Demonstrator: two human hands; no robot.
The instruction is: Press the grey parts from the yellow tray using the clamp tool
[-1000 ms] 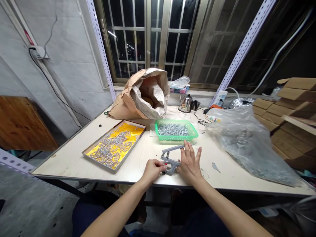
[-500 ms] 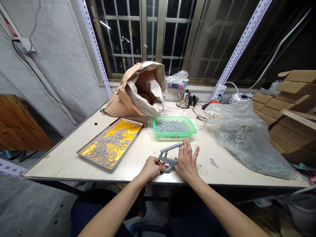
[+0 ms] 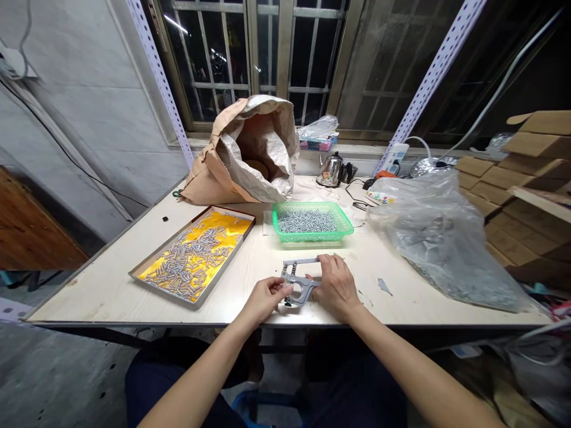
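A grey metal hand tool with two long handles and a coil spring (image 3: 306,290) lies low over the front of the table. My right hand (image 3: 336,285) is closed around its handles from the right, fingers over the upper one. At the tool's left end, my left hand (image 3: 266,299) is closed, thumb and fingers pinched against the frame; whether a small part is also between them is hidden. Beyond the hands stands a green plastic basket (image 3: 312,238) of small metal pieces. To the left, a shallow tray (image 3: 200,297) with yellow lining holds many small ribbed metal pieces.
A large open paper sack (image 3: 209,178) leans at the back. Near the window stands a steel kettle (image 3: 330,171). A clear plastic bag (image 3: 446,238) covers the right side, beside stacked cardboard boxes (image 3: 526,220). A small grey scrap (image 3: 384,286) lies right of my hand.
My right hand's fingers, stretched out before, have curled over the upper handle. The tool has turned slightly, its upper handle now more level. The view has shifted a little.
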